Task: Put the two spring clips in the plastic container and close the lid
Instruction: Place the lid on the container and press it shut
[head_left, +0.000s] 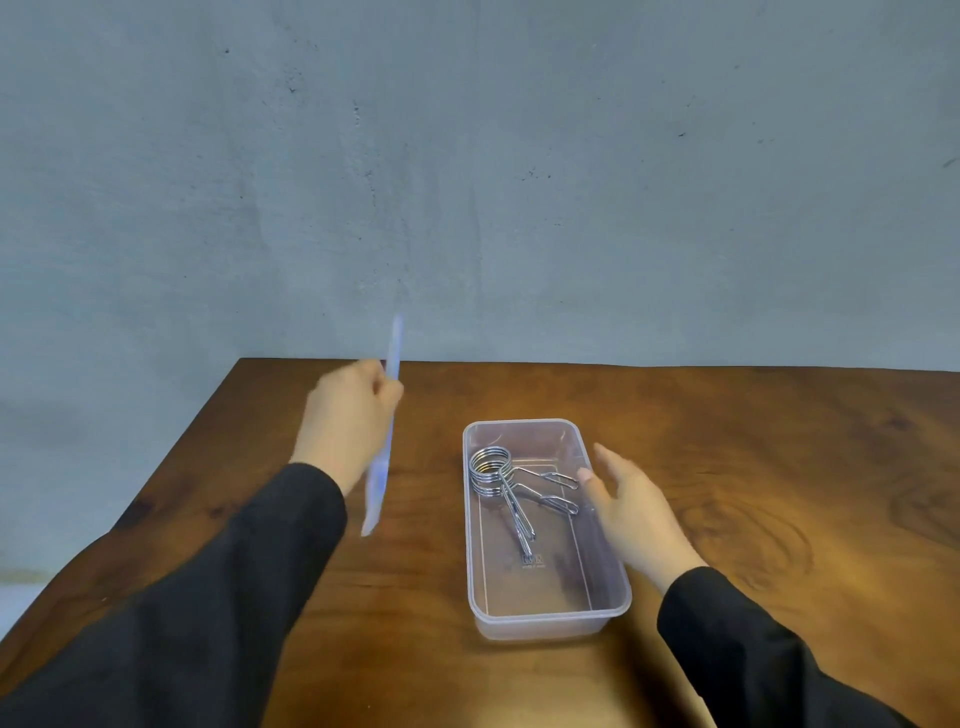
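Note:
A clear rectangular plastic container (550, 618) stands open in the middle of the wooden table. Two metal spring clips (498, 475) lie stacked in its far half, coils at the left and handles pointing right and toward me. My left hand (345, 421) is shut on the translucent bluish lid (383, 457), holding it on edge, nearly upright, above the table to the container's left; the lid is blurred. My right hand (636, 514) is open, fingers spread, against the container's right wall near the rim.
The dark brown wooden table (779, 467) has its far edge against a grey-blue wall (467, 156). Its left edge runs diagonally below my left sleeve. Black sleeves cover both forearms.

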